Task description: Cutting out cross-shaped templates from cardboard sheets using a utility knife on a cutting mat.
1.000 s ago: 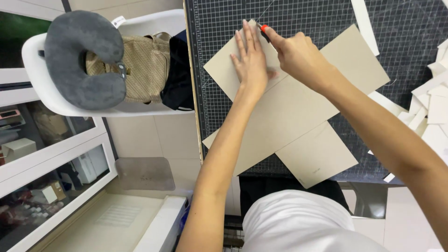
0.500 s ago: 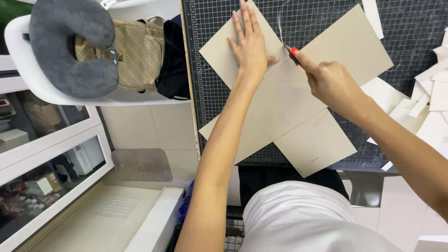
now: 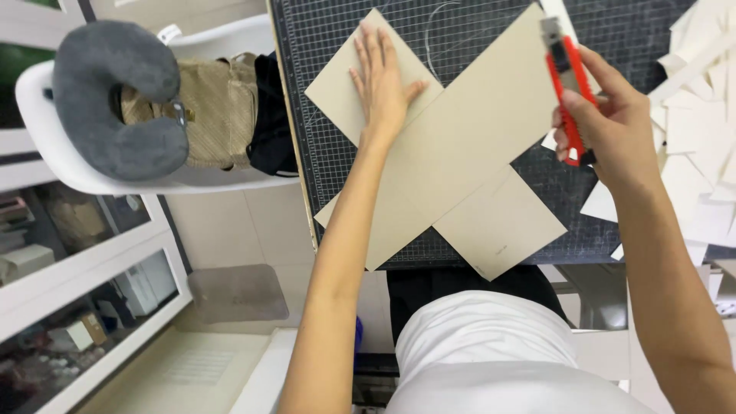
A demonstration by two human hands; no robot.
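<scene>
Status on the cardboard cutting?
Done: off-cut white strips lie piled at the mat's right edge. In hand: left hand flat on the cardboard sheet; right hand holds the red utility knife lifted clear. Left: no finished cut visible across the sheet.

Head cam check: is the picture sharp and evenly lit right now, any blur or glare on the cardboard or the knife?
Head view: sharp and evenly lit; the cardboard is matte with no glare; the left hand casts only a faint shadow; the red utility knife in the right hand looks slightly soft.

Beige cardboard sheets lie on a dark cutting mat with a white grid; the utility knife is red, the paper scraps white.
</scene>
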